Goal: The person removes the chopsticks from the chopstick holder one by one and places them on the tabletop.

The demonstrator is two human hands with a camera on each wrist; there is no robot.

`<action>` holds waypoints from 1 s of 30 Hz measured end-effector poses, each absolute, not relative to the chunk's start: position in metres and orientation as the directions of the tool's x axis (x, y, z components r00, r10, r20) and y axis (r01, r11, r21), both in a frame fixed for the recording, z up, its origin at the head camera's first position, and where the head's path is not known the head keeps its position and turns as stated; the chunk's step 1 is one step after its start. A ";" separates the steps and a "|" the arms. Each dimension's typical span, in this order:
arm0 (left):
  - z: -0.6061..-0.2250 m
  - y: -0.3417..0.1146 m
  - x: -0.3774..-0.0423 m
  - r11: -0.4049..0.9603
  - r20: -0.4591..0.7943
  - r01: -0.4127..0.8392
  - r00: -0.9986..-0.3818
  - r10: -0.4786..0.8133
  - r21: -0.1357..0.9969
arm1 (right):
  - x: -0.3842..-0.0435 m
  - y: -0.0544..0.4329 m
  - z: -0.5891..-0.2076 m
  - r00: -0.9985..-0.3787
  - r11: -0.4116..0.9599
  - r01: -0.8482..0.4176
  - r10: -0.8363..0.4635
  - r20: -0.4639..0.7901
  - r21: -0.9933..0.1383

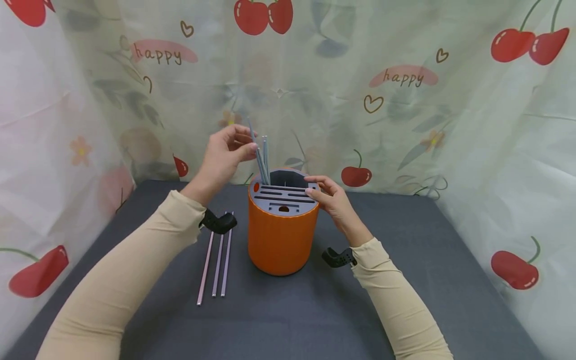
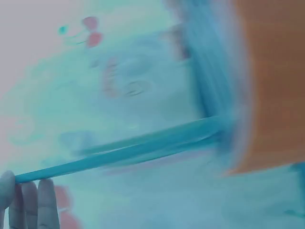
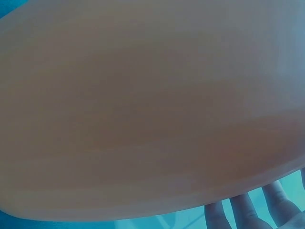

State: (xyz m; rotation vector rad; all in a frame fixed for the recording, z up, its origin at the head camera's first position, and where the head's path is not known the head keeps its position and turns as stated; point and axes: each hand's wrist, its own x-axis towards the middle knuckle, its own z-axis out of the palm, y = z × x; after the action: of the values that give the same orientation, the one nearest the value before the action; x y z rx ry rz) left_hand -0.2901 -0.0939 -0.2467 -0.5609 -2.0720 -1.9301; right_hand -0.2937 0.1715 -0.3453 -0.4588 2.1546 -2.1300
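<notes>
An orange round utensil holder with a grey slotted top stands upright on the table. Between thumb and fingers, my left hand pinches a slim metal chopstick above the holder's back left, its lower end inside the opening. Beside it, other silvery chopsticks lean in the same opening. My right hand grips the holder's right rim, thumb on the grey top and fingers round the far side. In the right wrist view the holder's wall fills most of the picture, with fingertips along its edge.
Three pinkish and purple metal chopsticks lie side by side on the dark tablecloth, left of the holder, under my left wrist. A cherry-patterned curtain hangs behind the table and along both sides.
</notes>
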 end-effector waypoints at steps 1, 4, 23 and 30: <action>-0.236 -0.097 -0.289 0.000 0.472 0.473 -0.878 0.084 0.881 | -0.294 0.172 -0.345 -0.952 -0.011 -0.158 -0.264 0.155 -0.987; -0.202 -0.111 -0.282 -0.153 0.550 0.544 -0.835 0.004 0.825 | -0.293 0.172 -0.345 -0.951 -0.011 -0.160 -0.267 0.157 -0.987; -0.309 -0.216 -0.314 0.182 0.128 0.122 -0.992 -0.020 0.976 | -0.292 0.171 -0.344 -0.955 -0.011 -0.152 -0.257 0.150 -0.988; -0.398 -0.232 -0.324 0.364 -0.088 -0.075 -0.996 0.020 0.928 | -0.292 0.170 -0.344 -0.953 -0.021 -0.154 -0.261 0.154 -0.988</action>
State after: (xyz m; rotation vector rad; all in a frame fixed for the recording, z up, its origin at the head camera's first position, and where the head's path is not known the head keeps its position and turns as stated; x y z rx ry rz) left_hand -0.3236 -0.2315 -0.3978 0.0537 -2.6626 -1.8195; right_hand -0.2922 0.1704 -0.3438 -0.4557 2.1425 -2.1437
